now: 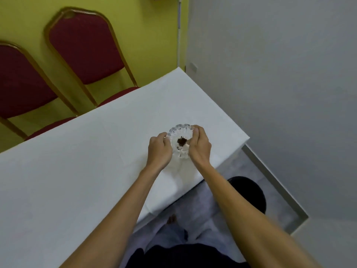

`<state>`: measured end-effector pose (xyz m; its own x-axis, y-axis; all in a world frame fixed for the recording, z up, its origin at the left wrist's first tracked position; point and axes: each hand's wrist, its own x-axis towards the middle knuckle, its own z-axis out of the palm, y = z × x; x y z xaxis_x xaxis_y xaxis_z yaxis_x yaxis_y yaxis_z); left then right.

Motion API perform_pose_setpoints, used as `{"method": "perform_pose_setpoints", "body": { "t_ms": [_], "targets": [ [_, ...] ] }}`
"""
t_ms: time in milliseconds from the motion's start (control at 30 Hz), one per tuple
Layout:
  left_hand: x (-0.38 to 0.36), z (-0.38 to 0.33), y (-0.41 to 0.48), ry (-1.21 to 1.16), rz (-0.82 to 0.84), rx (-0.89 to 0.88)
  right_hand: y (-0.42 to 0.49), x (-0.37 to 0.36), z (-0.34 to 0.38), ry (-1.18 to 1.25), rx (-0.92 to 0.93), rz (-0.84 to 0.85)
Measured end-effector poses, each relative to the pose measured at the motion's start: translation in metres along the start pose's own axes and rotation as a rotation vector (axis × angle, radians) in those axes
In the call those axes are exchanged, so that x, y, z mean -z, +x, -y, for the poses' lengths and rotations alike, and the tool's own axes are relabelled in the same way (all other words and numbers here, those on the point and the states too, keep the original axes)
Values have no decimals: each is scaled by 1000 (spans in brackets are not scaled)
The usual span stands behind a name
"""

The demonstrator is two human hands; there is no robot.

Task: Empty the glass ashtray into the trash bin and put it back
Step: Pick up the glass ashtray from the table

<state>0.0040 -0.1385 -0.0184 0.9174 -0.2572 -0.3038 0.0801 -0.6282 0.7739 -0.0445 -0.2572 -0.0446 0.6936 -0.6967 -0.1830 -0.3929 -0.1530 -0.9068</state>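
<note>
Our left hand (159, 149) curls against the left rim of the glass ashtray (180, 141), and our right hand (200, 146) pinches its right rim, so both grips close on it. We should lift it level so nothing spills onto the bench (87, 171). The ashtray is clear scalloped glass near the bench's right end, with dark ash (181, 141) at its centre. The dark trash bin (249, 192) stands below right.

- A tabletop (81, 171) under a white cloth runs from 8 o'clock toward 1 o'clock.
- Two red padded chairs (85, 49) with gold frames stand at 10 o'clock, against a yellow-green wall (144, 26).
- A pale grey wall (280, 74) fills 2 o'clock.
- Grey floor (251, 171) shows at 4 o'clock.
</note>
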Motion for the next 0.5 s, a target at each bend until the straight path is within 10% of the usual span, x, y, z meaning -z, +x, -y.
{"method": "perform_pose_setpoints", "body": {
  "t_ms": [500],
  "targets": [
    [-172, -73, -71, 130, 209, -264, -14, 207, -94, 36, -130, -383]
  ]
}}
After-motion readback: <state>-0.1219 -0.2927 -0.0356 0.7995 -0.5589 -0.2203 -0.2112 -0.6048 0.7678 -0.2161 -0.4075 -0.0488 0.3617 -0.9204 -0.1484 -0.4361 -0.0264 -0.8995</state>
